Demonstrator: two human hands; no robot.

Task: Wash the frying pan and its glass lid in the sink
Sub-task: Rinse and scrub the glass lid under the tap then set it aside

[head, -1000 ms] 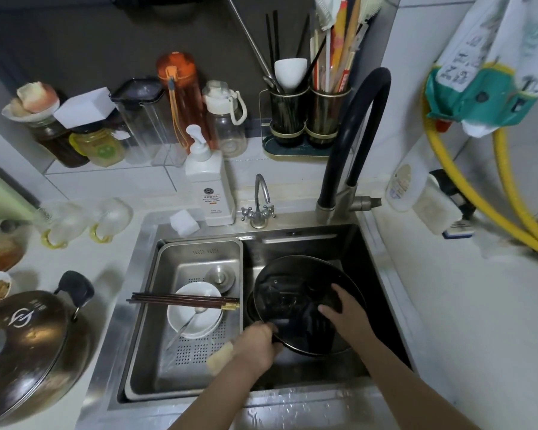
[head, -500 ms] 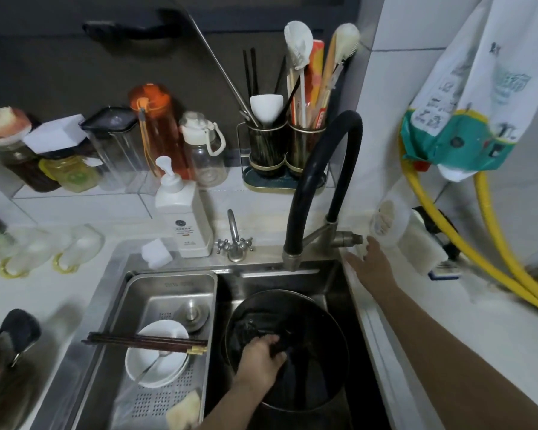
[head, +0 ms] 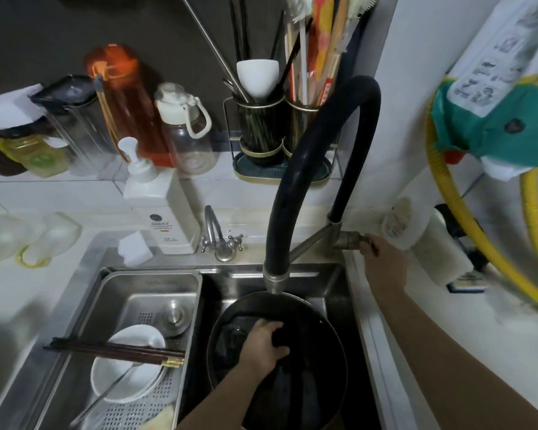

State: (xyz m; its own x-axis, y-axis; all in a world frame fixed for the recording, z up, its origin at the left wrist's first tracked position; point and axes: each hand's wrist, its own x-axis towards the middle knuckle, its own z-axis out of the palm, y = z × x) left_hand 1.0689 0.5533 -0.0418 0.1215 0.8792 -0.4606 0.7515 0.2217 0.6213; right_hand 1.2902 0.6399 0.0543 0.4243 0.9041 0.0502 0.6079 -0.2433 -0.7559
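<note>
Head view | white tiled counter (head: 448, 352) | left hand (head: 261, 346) grips pan (head: 323, 352) | right hand (head: 382, 262) grips faucet lever (head: 350, 240)

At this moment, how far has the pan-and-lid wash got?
Early. Done: the frying pan sits in the sink under the black faucet. In hand: left hand grips something dark inside it; right hand is at the faucet handle. No water visible; washing remains.

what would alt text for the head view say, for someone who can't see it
Over a steel sink, the left hand grips the dark knob of a round glass lid under a black arched faucet, while the right hand holds the metal faucet lever. A white bowl with dark chopsticks sits in the drain tray on the left.
</note>
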